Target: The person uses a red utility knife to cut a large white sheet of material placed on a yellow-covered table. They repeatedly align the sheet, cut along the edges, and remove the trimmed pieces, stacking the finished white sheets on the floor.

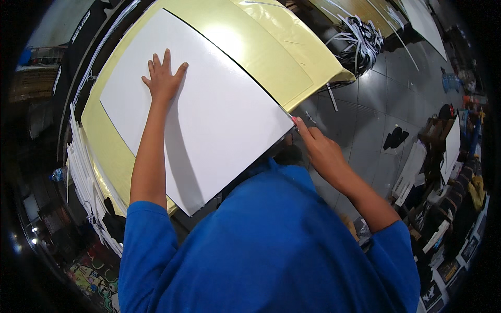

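Note:
A large white sheet [229, 109] lies on a yellow-covered table [112, 128], its near corner reaching past the table edge toward my body. A dark line shows along the sheet's far right edge. My left hand [165, 81] rests flat on the sheet's upper left area with fingers spread. At the sheet's right corner, my right hand [323, 151] is closed around a slim red cutter [294, 120]. The fingers hide most of this tool; only its red end by the sheet's edge can be made out.
A tangled heap of black and white strips [360, 44] sits beyond the table's right corner. Long white strips [86, 182] hang along its left side. Dark gloves [395, 137] lie on the grey tiled floor [360, 112]. Boxes and boards [409, 172] stand at the right.

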`<state>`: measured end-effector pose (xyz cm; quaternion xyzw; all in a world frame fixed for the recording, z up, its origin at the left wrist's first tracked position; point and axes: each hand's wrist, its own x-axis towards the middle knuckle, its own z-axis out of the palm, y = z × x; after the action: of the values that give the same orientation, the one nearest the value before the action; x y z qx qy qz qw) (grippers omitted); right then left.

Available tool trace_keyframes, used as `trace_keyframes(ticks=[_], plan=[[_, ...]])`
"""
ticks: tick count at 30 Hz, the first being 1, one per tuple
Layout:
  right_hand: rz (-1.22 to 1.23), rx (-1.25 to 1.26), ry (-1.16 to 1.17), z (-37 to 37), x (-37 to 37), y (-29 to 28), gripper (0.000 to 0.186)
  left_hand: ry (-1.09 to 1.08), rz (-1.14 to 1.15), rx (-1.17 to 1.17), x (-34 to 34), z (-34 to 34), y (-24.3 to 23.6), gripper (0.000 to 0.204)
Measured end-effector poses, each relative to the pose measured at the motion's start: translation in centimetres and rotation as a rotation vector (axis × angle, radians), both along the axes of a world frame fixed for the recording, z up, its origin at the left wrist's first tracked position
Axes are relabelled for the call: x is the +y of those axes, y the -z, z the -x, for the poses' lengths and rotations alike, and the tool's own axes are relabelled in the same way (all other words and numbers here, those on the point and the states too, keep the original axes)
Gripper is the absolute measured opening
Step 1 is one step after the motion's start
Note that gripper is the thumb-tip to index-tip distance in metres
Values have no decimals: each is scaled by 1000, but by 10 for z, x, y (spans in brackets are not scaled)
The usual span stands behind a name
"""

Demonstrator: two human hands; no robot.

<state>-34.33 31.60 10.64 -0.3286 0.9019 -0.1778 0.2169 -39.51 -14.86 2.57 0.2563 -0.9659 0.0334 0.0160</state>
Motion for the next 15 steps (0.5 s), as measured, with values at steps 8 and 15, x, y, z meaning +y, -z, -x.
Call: trace_keyframes(ticks=[8,15], plan=[[-94,-155,118,-41,60,-4,75,7,-36,-4,-2,2,-2,90],[285,69,314,-19,49,-7,61,26,-73,0,-25,11,-6,92]])
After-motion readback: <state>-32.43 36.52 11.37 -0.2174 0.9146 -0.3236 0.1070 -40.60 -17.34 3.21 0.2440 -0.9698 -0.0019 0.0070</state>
